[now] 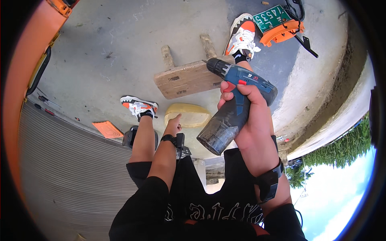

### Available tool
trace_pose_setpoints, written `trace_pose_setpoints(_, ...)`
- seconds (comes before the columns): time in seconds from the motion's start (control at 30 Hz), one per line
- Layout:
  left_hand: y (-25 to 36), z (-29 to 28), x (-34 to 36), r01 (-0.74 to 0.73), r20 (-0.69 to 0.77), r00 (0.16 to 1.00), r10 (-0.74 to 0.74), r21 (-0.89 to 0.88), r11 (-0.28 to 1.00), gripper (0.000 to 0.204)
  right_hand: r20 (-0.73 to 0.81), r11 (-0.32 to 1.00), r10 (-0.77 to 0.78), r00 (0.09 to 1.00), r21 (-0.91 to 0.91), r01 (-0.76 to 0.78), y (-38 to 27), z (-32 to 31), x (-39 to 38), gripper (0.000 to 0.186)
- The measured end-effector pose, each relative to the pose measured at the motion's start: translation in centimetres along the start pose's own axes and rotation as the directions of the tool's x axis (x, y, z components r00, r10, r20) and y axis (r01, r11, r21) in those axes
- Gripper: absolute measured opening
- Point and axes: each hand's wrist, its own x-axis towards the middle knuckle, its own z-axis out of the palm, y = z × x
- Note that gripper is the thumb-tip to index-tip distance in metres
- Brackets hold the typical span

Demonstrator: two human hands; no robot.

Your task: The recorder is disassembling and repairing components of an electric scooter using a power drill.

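My right hand (pixel 251 106) is wrapped round the grip of a blue and black cordless drill (pixel 249 80), fingers at its red trigger. The drill's chuck, with a thin bit in it, points to the far left. Beyond it a worn wooden stool (pixel 189 80) lies on its side, seat toward me and legs pointing away. My left hand (pixel 173 125) hangs low over the near left rim of a yellowish, translucent tub (pixel 195 115). Its fingers are mostly curled, one pointing forward; whatever they may hold is hidden.
My shoes (pixel 138 106) stand on the concrete floor (pixel 120 44). An orange panel (pixel 108 129) lies left, near a ribbed shutter (pixel 80 172). A large orange body (pixel 28 52) rises at the left edge. Far right are a green plate (pixel 271 19) and an orange bracket (pixel 281 33).
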Motion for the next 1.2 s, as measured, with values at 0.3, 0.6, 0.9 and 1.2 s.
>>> trace_pose_setpoints(0.3,-1.4,3.5,11.9,0.174,0.091,0.984,-0.155,-0.263,0.949,0.044,-0.070,0.998,-0.069,0.995,-0.008,0.069,1.3,0.3,0.0,0.031)
trace_pose_setpoints(0.6,-3.1,1.7,8.3,-0.328,0.233,0.943,0.236,0.756,0.566,0.052,-0.046,0.973,-0.087,0.995,-0.218,0.075,3.4,0.2,0.7,0.029)
trace_pose_setpoints(0.9,-2.0,3.5,-6.0,-0.866,0.877,0.471,-0.095,0.439,-0.239,0.031,0.009,0.996,-0.024,1.000,-0.082,0.025,0.7,-0.9,1.0,0.025)
trace_pose_setpoints(1.2,7.3,11.1,-21.9,-0.687,0.404,0.725,-0.558,0.489,-0.538,0.029,0.088,0.991,-0.090,0.992,0.104,0.081,-2.0,-2.1,1.8,0.028)
